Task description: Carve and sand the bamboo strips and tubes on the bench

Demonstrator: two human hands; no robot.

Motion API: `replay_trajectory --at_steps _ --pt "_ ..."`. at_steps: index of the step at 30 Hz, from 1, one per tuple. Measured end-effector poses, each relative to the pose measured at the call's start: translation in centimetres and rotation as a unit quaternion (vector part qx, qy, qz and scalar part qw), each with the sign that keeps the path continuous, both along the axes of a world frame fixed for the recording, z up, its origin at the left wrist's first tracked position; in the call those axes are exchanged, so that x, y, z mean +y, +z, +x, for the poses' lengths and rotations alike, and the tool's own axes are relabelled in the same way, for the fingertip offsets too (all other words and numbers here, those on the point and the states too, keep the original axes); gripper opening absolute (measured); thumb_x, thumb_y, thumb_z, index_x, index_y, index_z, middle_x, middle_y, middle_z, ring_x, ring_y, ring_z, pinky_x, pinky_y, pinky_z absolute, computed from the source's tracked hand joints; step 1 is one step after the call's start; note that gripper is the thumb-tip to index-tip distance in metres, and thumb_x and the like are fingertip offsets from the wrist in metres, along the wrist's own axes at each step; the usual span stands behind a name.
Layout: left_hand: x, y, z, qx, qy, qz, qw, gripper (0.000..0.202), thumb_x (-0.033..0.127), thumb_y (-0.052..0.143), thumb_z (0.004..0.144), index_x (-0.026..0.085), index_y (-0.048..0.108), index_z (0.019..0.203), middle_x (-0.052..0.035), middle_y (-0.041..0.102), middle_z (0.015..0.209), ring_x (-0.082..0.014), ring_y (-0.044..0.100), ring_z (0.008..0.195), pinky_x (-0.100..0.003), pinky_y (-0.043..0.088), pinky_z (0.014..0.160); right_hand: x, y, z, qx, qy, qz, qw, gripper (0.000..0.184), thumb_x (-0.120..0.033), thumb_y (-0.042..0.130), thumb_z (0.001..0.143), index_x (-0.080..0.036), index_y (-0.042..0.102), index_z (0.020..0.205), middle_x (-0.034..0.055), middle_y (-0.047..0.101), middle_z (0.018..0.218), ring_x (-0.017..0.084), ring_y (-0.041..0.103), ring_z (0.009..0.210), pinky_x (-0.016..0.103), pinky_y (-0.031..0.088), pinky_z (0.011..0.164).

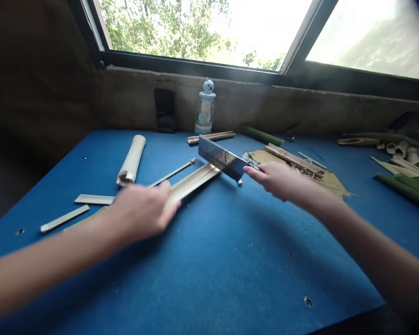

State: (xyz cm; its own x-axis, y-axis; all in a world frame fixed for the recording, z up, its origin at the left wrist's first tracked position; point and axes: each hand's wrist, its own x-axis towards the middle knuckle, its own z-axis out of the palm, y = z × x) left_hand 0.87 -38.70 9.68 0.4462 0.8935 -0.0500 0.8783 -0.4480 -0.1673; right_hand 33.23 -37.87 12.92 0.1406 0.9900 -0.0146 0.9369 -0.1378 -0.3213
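Centre of frame: strip (pixel 195 179) on the surface (pixel 230 260) — your left hand (pixel 143 211) closed on its near end. Your right hand (pixel 279 179) is clamped on the cleaver (pixel 221 158), blade at the strip's far end. Risk, as judged — the blade glances off the strip toward your left hand.

Shiny metal blade (pixel 222 159), pale matt bamboo strip (pixel 192 182)

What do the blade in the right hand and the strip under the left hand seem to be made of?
Blade: probably polished steel; it is flat, grey and mirror-bright. Strip: apparently split bamboo, pale and matt, with a lengthwise groove.
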Motion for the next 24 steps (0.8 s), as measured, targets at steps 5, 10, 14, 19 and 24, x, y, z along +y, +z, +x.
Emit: replay_trajectory --at_steps 5,10,14,19,24 --pt "-0.3 -4.5 -0.2 -0.012 -0.023 -0.026 0.999 0.043 0.047 0.031 0.107 0.017 0.062 0.106 -0.0079 0.063 0.064 -0.0277 0.064 0.052 -0.031 0.028 0.045 1.0 -4.6 -0.2 -0.001 0.038 -0.070 0.997 0.062 -0.073 0.039 0.103 -0.022 0.066 0.080 0.0087 0.071 0.075 0.025 0.066 0.067 0.033 0.038 0.056" --pt "-0.4 -4.3 -0.3 -0.003 -0.021 -0.032 0.999 0.042 0.047 0.031 0.107 0.017 0.061 0.105 -0.0078 0.063 0.064 -0.0276 0.066 0.053 -0.030 0.027 0.045 1.0 -4.2 0.4 0.007 0.023 -0.083 0.996 0.064 -0.076 0.037 0.102 -0.022 0.064 0.080 0.0078 0.069 0.071 0.024 0.064 0.062 0.033 0.039 0.055" --pt "-0.6 -4.4 0.0 0.000 -0.011 -0.029 1.000 0.048 0.051 0.028 0.108 0.016 0.061 0.109 -0.0085 0.064 0.064 -0.0274 0.064 0.053 -0.030 0.027 0.046 1.0 -4.1 0.3 -0.003 0.026 -0.073 0.997 0.063 -0.076 0.038 0.102 -0.023 0.063 0.079 0.0080 0.069 0.071 0.025 0.065 0.064 0.034 0.038 0.056" --pt "-1.0 -4.2 0.3 0.006 0.000 -0.039 0.999 0.049 0.049 0.027 0.107 0.016 0.063 0.110 -0.0086 0.063 0.063 -0.0267 0.062 0.050 -0.030 0.028 0.045 0.9 -4.4 0.5 0.010 0.017 -0.086 0.996 0.061 -0.076 0.039 0.101 -0.024 0.059 0.078 0.0064 0.067 0.069 0.023 0.062 0.060 0.033 0.039 0.055" --pt "-1.3 -4.0 0.7 -0.001 0.014 -0.066 0.998 0.049 0.049 0.028 0.107 0.015 0.064 0.111 -0.0094 0.065 0.066 -0.0273 0.063 0.051 -0.031 0.029 0.046 0.5 -5.6 1.7 0.118 0.008 -0.059 0.991 0.067 -0.085 0.041 0.097 -0.023 0.052 0.073 0.0022 0.058 0.064 0.017 0.052 0.053 0.031 0.035 0.052"
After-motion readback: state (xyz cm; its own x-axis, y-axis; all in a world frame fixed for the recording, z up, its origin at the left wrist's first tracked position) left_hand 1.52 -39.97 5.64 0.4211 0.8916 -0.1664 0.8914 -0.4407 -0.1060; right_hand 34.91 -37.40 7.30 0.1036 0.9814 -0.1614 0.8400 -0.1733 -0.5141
